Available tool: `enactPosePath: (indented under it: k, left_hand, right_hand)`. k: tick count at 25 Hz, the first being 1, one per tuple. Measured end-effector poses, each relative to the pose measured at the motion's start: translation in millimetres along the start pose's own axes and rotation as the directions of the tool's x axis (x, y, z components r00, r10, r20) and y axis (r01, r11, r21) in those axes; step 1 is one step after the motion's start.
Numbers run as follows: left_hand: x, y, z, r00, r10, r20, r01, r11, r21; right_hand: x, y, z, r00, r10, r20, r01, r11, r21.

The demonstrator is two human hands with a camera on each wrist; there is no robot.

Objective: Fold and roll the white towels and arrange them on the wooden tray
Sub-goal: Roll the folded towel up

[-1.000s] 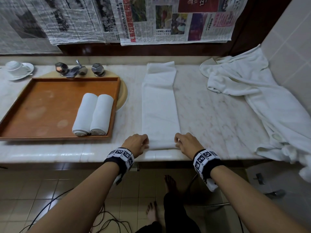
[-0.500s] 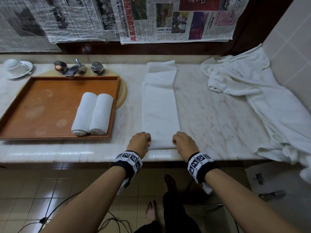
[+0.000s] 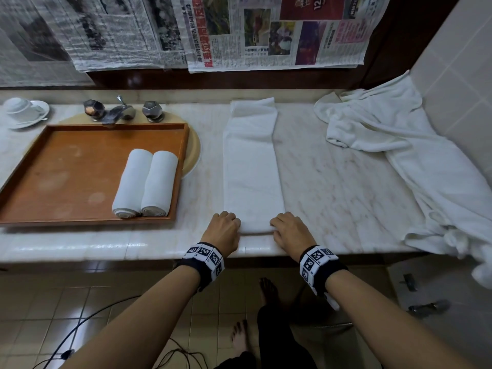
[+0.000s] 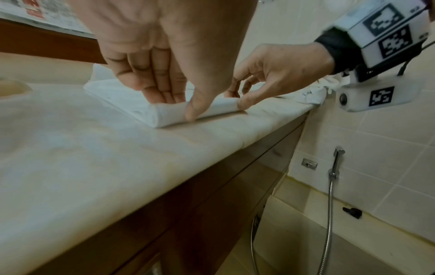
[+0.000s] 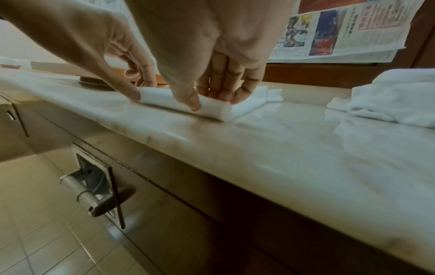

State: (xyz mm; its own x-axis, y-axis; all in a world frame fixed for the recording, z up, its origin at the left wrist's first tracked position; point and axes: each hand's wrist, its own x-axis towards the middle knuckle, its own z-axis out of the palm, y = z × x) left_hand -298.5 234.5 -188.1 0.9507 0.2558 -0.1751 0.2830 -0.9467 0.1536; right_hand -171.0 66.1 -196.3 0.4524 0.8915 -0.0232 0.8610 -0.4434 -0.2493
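Note:
A white towel (image 3: 251,166), folded into a long strip, lies on the marble counter and runs away from me. Its near end is curled into a small roll (image 4: 173,113) (image 5: 212,108). My left hand (image 3: 225,229) pinches the roll's left end, thumb in front and fingers on top (image 4: 164,94). My right hand (image 3: 288,230) pinches the right end the same way (image 5: 207,96). Two rolled white towels (image 3: 145,186) lie side by side at the right of the wooden tray (image 3: 53,182).
A heap of loose white towels (image 3: 415,161) covers the counter's right side up to the tiled wall. A tap with two handles (image 3: 117,113) stands behind the tray, a cup and saucer (image 3: 22,111) at far left. The counter's front edge (image 3: 133,249) runs just under my wrists.
Both hands have crept slightly forward and closer together, turning the towel's near end further into a roll. The rest of the strip has not moved.

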Motion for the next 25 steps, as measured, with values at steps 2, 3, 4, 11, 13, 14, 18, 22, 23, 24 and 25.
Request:
enactPosePath:
  k: [2,3,4,11,13,14,18,22,23,24,25]
  left_hand:
    - [1.2,-2.1,-2.5,1.0,-0.001,0.026,-0.001,0.998,0.071]
    - [1.5,-4.3,-2.7,0.999,0.003,0.045,-0.007,0.996,0.087]
    - [1.6,-7.2,-3.2,0.998,0.01,0.068,-0.016,0.996,0.088]
    - [3.0,-23.9,-7.5,0.996,0.032,0.081,-0.015,0.98,-0.197]
    - [5.2,-24.0,-6.3,0.997,-0.001,0.076,0.02,0.969,-0.245]
    - [6.4,-23.0,-6.5,0.997,-0.027,0.078,0.046,0.964,-0.261]
    - [12.4,-19.4,-5.3,0.992,-0.121,0.041,0.128,0.951,-0.283]
    - [13.8,-4.8,-2.7,0.992,-0.112,-0.055,0.092,0.957,-0.275]
    - [12.6,-2.1,-1.0,0.992,-0.108,-0.059,0.089,0.961,-0.262]
    - [10.3,0.4,1.0,0.992,-0.105,-0.065,0.086,0.965,-0.248]
    - [7.5,2.3,3.0,0.991,-0.103,-0.08,0.081,0.967,-0.241]
  right_hand:
    - [1.9,4.7,-1.9,0.999,0.006,0.047,-0.005,1.0,-0.009]
    - [2.8,5.6,-4.1,0.997,0.019,0.079,-0.018,1.0,-0.017]
    - [4.6,6.2,-7.0,0.991,0.025,0.132,-0.021,0.999,-0.036]
    - [9.0,13.2,-21.7,0.956,0.131,0.263,-0.17,0.977,0.13]
    - [10.3,12.4,-25.3,0.951,0.164,0.261,-0.213,0.962,0.171]
    - [11.9,12.2,-27.2,0.952,0.176,0.252,-0.225,0.957,0.183]
    - [17.8,10.1,-24.7,0.958,0.219,0.187,-0.24,0.966,0.096]
    - [17.6,-4.5,-5.7,0.991,0.134,0.007,-0.134,0.99,-0.041]
    - [15.4,-8.4,-1.4,0.993,0.121,0.006,-0.121,0.993,0.006]
    - [12.4,-10.9,2.0,0.994,0.105,-0.01,-0.105,0.993,0.048]
    - [8.5,-12.4,3.1,0.997,0.074,-0.032,-0.071,0.995,0.07]
